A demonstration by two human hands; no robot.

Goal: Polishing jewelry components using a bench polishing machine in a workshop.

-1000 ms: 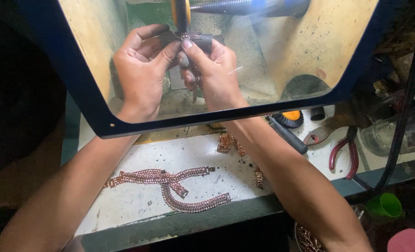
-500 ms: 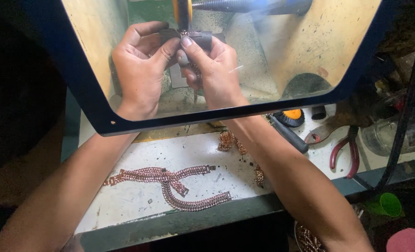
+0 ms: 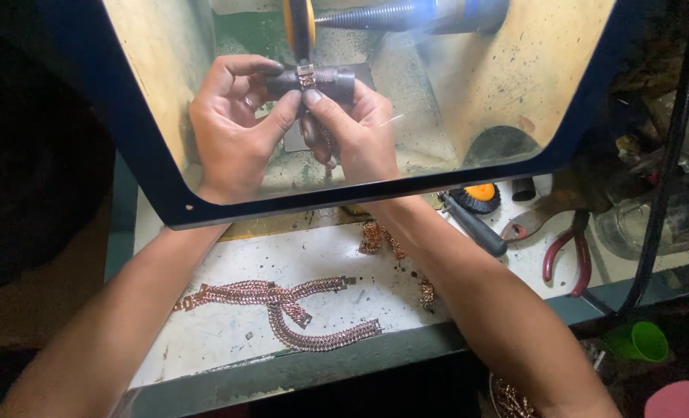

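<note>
— What are the hands doing behind the clear shield (image 3: 515, 166)?

— Both are holding a dark rod-shaped holder (image 3: 313, 80) with a chain piece (image 3: 307, 77) wrapped over it, pressing it up under the orange wheel (image 3: 298, 23). The left hand (image 3: 232, 128) is keeping its grip clamped on the left end; the right hand (image 3: 356, 128) is clamped on the right end, thumb on top.

— Anything different from a second ago?

— Little. The hands are staying put at the wheel. The copper-coloured chains (image 3: 282, 306) are still lying on the white bench (image 3: 228, 333), with the red-handled pliers (image 3: 565, 251) off to the right.
</note>
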